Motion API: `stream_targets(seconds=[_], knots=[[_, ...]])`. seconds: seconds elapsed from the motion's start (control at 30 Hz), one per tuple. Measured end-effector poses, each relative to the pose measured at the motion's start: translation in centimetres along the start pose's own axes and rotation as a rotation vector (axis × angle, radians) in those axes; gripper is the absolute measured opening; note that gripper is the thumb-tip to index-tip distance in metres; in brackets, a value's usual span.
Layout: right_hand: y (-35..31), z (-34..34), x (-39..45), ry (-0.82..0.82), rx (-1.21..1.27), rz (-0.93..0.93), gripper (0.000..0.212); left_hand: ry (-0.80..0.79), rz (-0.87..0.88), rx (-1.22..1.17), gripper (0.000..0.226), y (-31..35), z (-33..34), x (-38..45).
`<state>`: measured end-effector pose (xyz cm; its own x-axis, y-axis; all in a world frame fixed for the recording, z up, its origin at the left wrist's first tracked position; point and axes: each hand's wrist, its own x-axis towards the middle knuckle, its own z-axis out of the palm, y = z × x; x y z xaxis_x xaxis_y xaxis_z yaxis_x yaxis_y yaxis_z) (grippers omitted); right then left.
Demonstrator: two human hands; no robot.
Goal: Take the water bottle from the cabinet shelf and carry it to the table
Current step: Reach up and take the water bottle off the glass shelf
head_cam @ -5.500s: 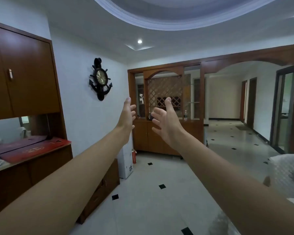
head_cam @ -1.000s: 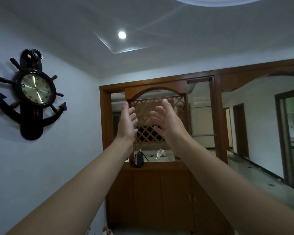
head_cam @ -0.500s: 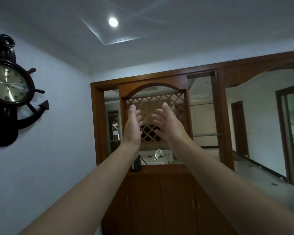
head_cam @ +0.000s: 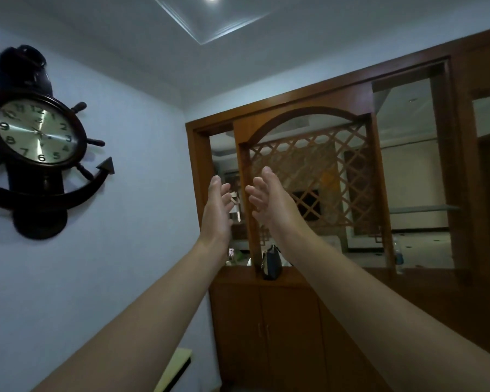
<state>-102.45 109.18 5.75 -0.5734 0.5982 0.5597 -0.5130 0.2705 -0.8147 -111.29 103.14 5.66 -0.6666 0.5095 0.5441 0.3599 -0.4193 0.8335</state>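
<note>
On the left wall hangs a clock point(head_cam: 36, 134). Right of it, the left hand point(head_cam: 216, 206) and right hand point(head_cam: 269, 199) are raised, open and empty, palms facing. Far right, the bottle point(head_cam: 399, 257) stands on the cabinet point(head_cam: 266, 321) ledge, well apart; reaching straight ahead would likely miss it or bump the bag point(head_cam: 271, 263).

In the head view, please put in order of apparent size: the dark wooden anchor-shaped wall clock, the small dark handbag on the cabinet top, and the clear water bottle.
1. Dark wooden anchor-shaped wall clock, though it hangs nearest the camera.
2. Small dark handbag.
3. Clear water bottle; it stands farther off, so this order is unsure.
</note>
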Motion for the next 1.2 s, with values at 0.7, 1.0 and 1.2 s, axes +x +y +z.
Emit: stream_targets(seconds=[0.7, 1.0, 1.2], knots=[[13.7, 5.9, 19.6, 0.100, -0.187, -0.030, 0.063, -0.122, -0.103, -0.238, 0.066, -15.8, -6.9, 23.5], [20.0, 2.4, 26.5, 0.140, -0.180, -0.002, 0.062, -0.136, -0.133, -0.221, 0.066, -21.9, -3.9, 30.3], [24.1, -3.0, 32.0, 0.143, -0.125, 0.029, 0.064, -0.133, -0.158, -0.158, 0.065, -27.1, 1.2, 33.3]])
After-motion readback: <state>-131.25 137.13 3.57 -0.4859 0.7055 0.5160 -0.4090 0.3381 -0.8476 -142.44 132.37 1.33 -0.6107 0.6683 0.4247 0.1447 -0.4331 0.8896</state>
